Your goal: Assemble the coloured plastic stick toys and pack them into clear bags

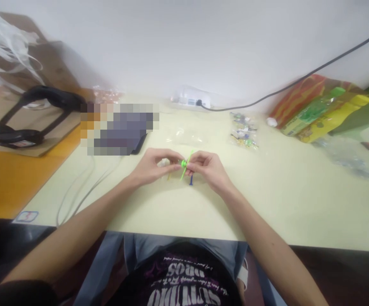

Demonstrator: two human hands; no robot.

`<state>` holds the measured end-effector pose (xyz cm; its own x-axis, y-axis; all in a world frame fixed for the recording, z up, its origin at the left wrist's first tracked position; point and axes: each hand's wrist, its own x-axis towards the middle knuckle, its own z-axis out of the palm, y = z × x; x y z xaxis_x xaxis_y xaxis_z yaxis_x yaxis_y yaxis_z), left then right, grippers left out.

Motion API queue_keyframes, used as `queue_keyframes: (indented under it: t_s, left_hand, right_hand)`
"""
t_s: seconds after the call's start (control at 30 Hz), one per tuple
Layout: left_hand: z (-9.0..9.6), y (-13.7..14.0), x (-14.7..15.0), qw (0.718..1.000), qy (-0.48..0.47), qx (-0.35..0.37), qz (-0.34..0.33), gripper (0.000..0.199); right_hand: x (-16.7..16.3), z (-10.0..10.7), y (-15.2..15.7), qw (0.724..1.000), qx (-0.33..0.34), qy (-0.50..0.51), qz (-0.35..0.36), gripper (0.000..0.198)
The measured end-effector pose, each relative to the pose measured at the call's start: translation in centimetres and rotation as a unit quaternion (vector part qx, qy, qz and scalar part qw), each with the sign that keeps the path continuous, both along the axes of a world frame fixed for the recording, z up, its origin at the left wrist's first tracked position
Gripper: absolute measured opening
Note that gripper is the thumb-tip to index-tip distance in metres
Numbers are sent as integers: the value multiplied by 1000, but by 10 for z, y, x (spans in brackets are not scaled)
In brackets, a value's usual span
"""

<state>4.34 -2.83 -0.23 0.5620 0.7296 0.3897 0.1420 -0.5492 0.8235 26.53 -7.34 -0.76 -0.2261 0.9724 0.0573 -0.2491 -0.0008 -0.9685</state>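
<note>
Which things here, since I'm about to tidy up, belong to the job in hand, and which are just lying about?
Probably the job:
green piece, held in the fingers
blue piece, by the right hand
yellow piece, by the left hand
bagged small parts, possibly

Seemingly just lying about:
black padded frame
black cable
yellow packet

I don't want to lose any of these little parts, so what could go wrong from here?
The small green piece sits in the fingertip grip of the left hand and right hand; a slip might drop it. The blue piece shows close to the right hand's fingers, so it could get knocked aside.
</note>
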Motion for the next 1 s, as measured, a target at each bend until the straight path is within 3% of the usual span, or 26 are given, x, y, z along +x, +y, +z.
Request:
queue_keyframes:
  t_s: [0.47, 1.0]
  left_hand:
    - [-5, -1, 4, 999, -29, -33, 0, 22]
    - [-6, 0, 2, 999, -33, -23, 0, 25]
  right_hand:
    - [0, 1, 0, 1000, 7, 7, 18, 45]
    - [-2, 1, 0, 1000, -1, 6, 22, 48]
